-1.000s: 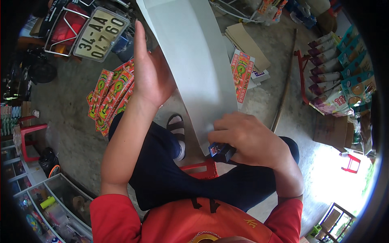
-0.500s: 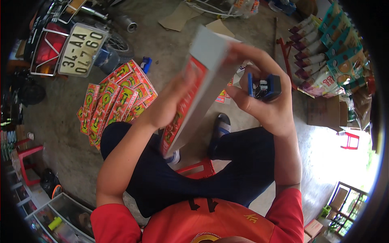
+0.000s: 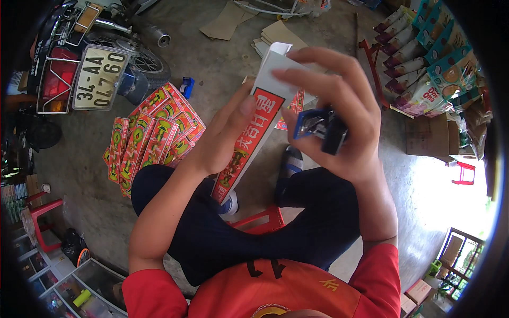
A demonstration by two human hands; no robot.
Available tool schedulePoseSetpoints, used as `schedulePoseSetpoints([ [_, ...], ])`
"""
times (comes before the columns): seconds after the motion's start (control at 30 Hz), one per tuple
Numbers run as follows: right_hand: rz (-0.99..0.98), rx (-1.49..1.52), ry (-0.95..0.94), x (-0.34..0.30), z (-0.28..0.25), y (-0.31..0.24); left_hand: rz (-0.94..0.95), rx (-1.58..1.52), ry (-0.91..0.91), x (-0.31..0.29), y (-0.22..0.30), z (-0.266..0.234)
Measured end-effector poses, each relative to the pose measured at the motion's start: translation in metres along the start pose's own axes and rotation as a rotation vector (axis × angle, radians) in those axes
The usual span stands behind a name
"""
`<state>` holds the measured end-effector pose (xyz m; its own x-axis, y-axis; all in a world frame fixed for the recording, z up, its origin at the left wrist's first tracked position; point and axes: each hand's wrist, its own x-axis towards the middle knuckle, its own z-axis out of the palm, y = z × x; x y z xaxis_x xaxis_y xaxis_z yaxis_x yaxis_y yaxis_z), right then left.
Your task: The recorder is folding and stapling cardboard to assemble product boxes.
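A long, narrow cardboard box (image 3: pixel 245 139) with a red printed side and pale grey ends slants up above my knees. My left hand (image 3: pixel 222 132) holds it along its left side. At its upper end a white flap (image 3: pixel 280 49) stands up. My right hand (image 3: pixel 344 111) has its blurred index and middle fingers over that upper end. Between its thumb and palm it also keeps a small blue-and-black tool (image 3: pixel 335 135) with a shiny part; its exact kind I cannot make out. Flat red printed box pieces (image 3: pixel 156 132) lie overlapping on the floor at the left.
Another small blue object (image 3: pixel 186 87) lies beyond the printed pieces. A motorbike (image 3: pixel 101 69) stands at the far left. Cardboard sheets (image 3: pixel 228 21) lie on the far floor. To the right are a rack of snack packets (image 3: pixel 424 58) and a brown carton (image 3: pixel 427 137).
The box has turned, so its red printed side faces me more. My right fingers have moved left over its upper end, and the white flap now shows. The blue tool has tilted and dropped slightly.
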<state>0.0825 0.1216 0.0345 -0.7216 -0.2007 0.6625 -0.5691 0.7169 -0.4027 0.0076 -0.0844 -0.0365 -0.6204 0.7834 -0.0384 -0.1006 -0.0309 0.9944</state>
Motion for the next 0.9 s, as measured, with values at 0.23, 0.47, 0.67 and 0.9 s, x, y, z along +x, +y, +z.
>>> schedulePoseSetpoints([
  [0.23, 0.132, 0.082, -0.114, -0.005, 0.014, -0.006, 0.063, -0.139, 0.030, -0.001, 0.002, 0.004],
  [0.47, 0.145, 0.093, -0.238, -0.005, 0.017, -0.004, 0.158, -0.174, 0.111, -0.005, 0.000, -0.001],
  [0.67, 0.223, -0.010, 0.076, 0.001, 0.015, -0.001, 0.223, -0.038, 0.154, -0.010, 0.010, -0.002],
  [0.9, 0.237, 0.085, -0.066, -0.002, 0.015, 0.001, 0.243, -0.042, 0.140, -0.005, 0.007, -0.002],
])
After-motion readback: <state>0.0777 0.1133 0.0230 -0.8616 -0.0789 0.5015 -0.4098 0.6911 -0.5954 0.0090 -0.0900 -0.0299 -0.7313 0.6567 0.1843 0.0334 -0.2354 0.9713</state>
